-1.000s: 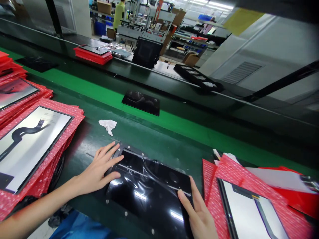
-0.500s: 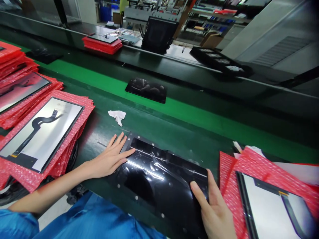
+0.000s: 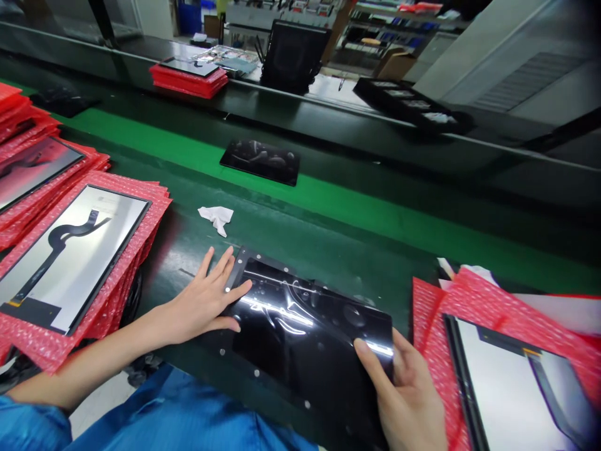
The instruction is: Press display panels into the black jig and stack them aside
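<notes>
A glossy black screen panel [image 3: 305, 332] wrapped in clear film lies in a black fixture frame [image 3: 244, 366] with small round studs, on the dark green bench in front of me. My left hand [image 3: 206, 300] rests flat on the panel's left end, fingers spread. My right hand [image 3: 406, 394] grips the panel's right end, thumb on top and fingers curled under the edge.
Stacks of red bubble-wrap sheets with panels on top sit at the left [image 3: 70, 250] and right [image 3: 507, 369]. A crumpled white cloth [image 3: 216, 217] and another black panel [image 3: 260, 161] lie farther out on the green belt [image 3: 375, 219]. A black tray [image 3: 408, 106] and a red stack [image 3: 188, 78] sit beyond.
My right hand has shifted from lying beside the panel's right end to gripping it, fingers curled under. The view has drifted slightly; my left hand stays flat on the left end.
</notes>
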The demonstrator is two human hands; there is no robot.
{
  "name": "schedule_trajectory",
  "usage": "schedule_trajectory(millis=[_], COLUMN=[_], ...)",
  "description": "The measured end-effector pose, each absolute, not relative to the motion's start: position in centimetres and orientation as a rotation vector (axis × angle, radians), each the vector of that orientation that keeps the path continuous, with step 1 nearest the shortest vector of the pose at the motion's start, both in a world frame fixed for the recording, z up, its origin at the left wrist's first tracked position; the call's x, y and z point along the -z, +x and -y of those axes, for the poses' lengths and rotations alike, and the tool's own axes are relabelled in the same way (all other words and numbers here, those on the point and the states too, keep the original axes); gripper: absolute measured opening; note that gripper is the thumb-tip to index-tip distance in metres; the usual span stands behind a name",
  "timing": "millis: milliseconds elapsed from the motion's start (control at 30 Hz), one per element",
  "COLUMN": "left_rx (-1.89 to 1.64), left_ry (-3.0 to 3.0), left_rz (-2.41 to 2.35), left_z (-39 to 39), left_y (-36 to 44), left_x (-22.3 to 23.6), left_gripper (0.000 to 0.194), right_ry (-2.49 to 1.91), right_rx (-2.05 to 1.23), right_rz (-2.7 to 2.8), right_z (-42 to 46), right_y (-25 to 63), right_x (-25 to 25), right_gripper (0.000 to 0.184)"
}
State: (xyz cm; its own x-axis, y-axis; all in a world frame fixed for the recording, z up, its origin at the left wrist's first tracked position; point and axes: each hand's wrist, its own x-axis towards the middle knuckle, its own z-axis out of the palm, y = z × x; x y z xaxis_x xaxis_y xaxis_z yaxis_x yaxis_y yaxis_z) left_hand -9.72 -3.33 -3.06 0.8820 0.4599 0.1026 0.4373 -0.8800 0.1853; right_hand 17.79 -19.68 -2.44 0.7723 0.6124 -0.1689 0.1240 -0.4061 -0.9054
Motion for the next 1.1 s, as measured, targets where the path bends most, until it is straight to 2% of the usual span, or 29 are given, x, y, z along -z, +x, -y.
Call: schedule_trajectory(millis=[200, 333, 433, 533, 667, 833, 1100], left_rx=[-0.242, -0.362, -0.405, -0.463, -0.484, -0.499, -0.537], left_ry=[3.076, 3.046, 3.026, 3.012, 2.955, 2.883, 2.847], left_rz=[-0.669, -0.714, -0.733, -0.791, -0.879, -0.886, -0.956], left_z=[3.4, 3.4, 3.3, 2.8, 2.2, 2.1, 2.3], left_y=[-9.4, -9.6, -9.4, -8.4, -6.4, -5.8, -5.5], left_x=[3.4, 4.7, 5.5, 5.6, 5.2, 5.5, 6.5], left_gripper=[0.079, 0.081, 0.064, 0.056, 0.073, 0.078, 0.078], right_ry=[-2.152, -2.178, -2.178, -2.171, -2.225, -2.222, -2.173], right_rx=[-0.137, -0.183, -0.213, -0.190, -0.112, -0.052, -0.110], right_rz=[1.219, 1.442, 1.538, 1.651, 1.907, 2.187, 1.899], right_z=[20.9, 21.7, 21.5, 20.6, 19.7, 20.0, 20.1], right_y=[20.2, 21.8, 23.1, 24.3, 25.4, 25.3, 24.0], right_x=[4.2, 4.1, 3.6, 3.1, 3.0, 3.8, 6.2], right_gripper=[0.059, 0.040, 0.031, 0.036, 0.049, 0.052, 0.056])
